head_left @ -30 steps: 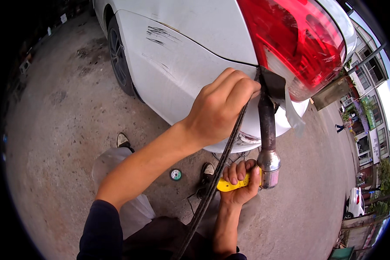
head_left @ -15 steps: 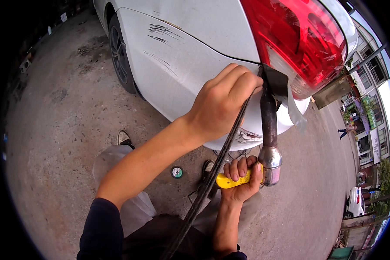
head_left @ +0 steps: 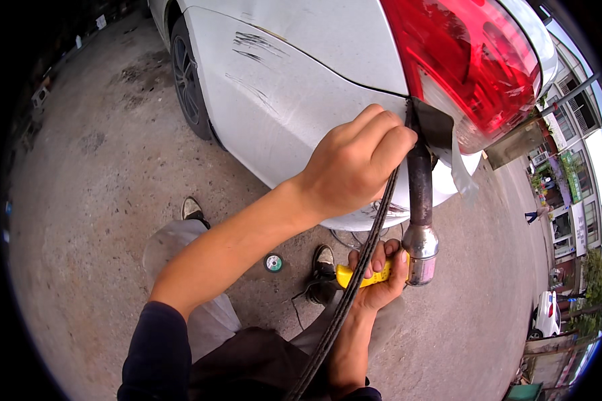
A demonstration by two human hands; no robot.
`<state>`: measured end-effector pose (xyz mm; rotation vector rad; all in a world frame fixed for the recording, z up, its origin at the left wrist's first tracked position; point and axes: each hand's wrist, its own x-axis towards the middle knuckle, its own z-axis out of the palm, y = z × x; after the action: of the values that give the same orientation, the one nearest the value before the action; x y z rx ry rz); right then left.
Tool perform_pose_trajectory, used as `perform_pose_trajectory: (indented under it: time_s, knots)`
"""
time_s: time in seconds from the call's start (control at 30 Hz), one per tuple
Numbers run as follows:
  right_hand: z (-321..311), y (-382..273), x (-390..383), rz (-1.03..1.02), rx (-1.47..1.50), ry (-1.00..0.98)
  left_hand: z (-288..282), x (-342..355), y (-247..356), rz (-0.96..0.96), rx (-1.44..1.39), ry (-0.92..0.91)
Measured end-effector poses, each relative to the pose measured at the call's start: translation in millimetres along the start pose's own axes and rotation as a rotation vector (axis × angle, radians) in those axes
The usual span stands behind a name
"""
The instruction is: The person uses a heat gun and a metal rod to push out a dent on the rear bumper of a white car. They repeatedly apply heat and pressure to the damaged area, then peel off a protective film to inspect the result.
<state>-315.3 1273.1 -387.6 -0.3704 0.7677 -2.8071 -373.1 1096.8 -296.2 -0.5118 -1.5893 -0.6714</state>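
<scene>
My left hand [head_left: 358, 160] is closed on a long black strip [head_left: 374, 243] at the bumper seam beside the red taillight [head_left: 475, 57]; its fingertips are partly hidden. The strip runs diagonally down across the front of my right wrist. My right hand [head_left: 385, 271] grips the yellow handle of a heat gun [head_left: 346, 274], whose metal nozzle [head_left: 420, 207] points up toward the seam. A dark flap [head_left: 436, 128] with a pale translucent edge hangs below the taillight, near the nozzle tip. The white car panel [head_left: 294, 100] has dark scrapes.
A green-centred disc [head_left: 273, 262] lies on the concrete between my shoes [head_left: 192, 208], near a thin cord. The car's rear wheel [head_left: 184, 80] is at upper left. Far right are a person [head_left: 535, 216], a parked white car [head_left: 546, 314] and storefronts [head_left: 574, 207].
My left hand and the upper strip have shifted slightly right. The nozzle and the car also sit a little farther right in the picture. The distant person has moved slightly.
</scene>
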Motion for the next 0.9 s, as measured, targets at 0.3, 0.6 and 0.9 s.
perform_pose_trajectory:
  time_s: [0.3, 0.6, 0.9]
  knots:
    - [0.2, -0.7, 0.0, 0.002, 0.002, -0.005, 3.7, -3.5, -1.4, 0.014, 0.029, 0.003]
    - [-1.9, 0.3, 0.1, 0.0, 0.001, -0.014, 3.5, -6.3, -0.7, 0.019, 0.037, -0.017]
    - [-4.2, -1.1, -0.1, 0.004, 0.014, -0.035, 7.1, -8.7, -1.8, 0.005, 0.032, -0.001]
